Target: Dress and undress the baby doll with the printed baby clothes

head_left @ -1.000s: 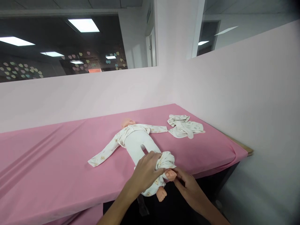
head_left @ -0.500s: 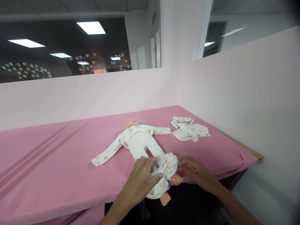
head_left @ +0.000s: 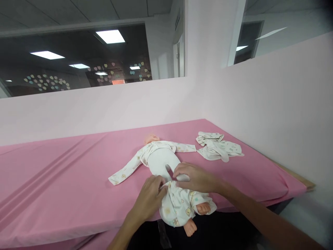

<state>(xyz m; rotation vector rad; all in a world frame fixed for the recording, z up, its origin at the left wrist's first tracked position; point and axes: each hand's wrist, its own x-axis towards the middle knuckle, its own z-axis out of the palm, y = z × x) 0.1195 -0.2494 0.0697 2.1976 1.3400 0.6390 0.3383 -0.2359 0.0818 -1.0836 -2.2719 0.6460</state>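
Note:
A baby doll [head_left: 152, 139] lies on its back, its head toward the wall and its feet [head_left: 190, 227] over the table's near edge. It wears a printed long-sleeved top [head_left: 127, 171] over a white body. Printed baby pants [head_left: 177, 208] cover the lower legs, with both feet out of the leg openings. My left hand [head_left: 151, 196] pinches the waistband at its left side. Curled over the waistband's right side, my right hand [head_left: 194, 177] grips it near the doll's thigh. The fingertips of both hands are partly hidden.
A pink sheet [head_left: 65, 187] covers the table. Folded printed baby clothes [head_left: 218, 147] lie at the back right, close to the end of one sleeve. White walls [head_left: 145, 104] with windows stand behind and to the right. A dark strap [head_left: 163, 234] hangs below the near edge.
My right hand has moved from beside the doll's foot up to the waistband. The bunched pants are now spread further up the legs. The view has shifted slightly left.

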